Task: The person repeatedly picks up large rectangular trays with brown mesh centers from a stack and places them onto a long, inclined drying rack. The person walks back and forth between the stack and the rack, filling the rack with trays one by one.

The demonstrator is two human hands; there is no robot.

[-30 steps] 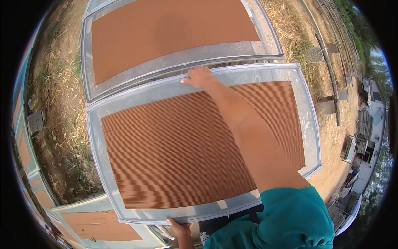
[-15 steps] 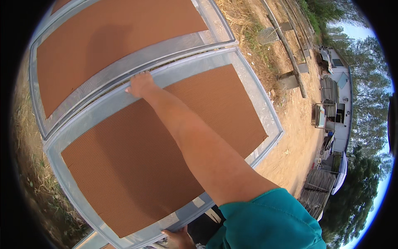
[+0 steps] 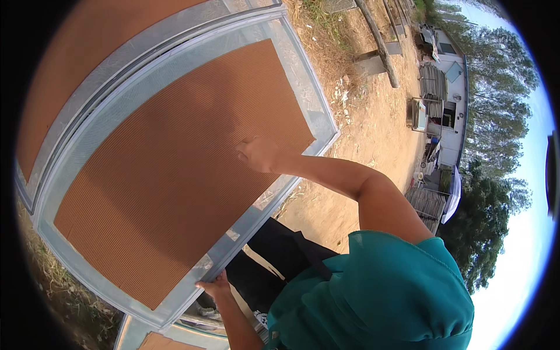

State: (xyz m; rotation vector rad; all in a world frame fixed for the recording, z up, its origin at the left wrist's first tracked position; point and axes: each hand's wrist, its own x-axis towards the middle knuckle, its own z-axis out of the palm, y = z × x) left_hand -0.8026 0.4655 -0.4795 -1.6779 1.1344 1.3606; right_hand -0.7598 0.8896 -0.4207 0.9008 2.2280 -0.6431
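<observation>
A large mesh frame [image 3: 274, 36] with pale edging slants before me, bearing a brown, finely ribbed sheet [image 3: 175, 169]. What the sheet is made of I cannot tell. At the near edge, my left hand [image 3: 217, 286] grips the frame, its thumb on top and its other fingers underneath. My right hand [image 3: 258, 154] is over the right half of the sheet, its fingers bent and blurred; whether it touches the sheet is unclear. Nothing shows in it. Along the far side lies another mesh frame [image 3: 169, 38] with a similar brown sheet [image 3: 93, 55], partly cut off.
Below my left hand, part of a further frame [image 3: 131, 332] with a brown piece shows at the bottom. Dry grass [image 3: 315, 70] and sandy ground [image 3: 373, 128] border the frames on the right. Beyond are a wooden pole [image 3: 373, 32], stacked panels [image 3: 431, 81] and a white building [image 3: 458, 76].
My right hand has let go of the frame's far edge and drawn back toward me over the sheet. My left hand keeps its grip. The view has shifted, moving the frames up and left.
</observation>
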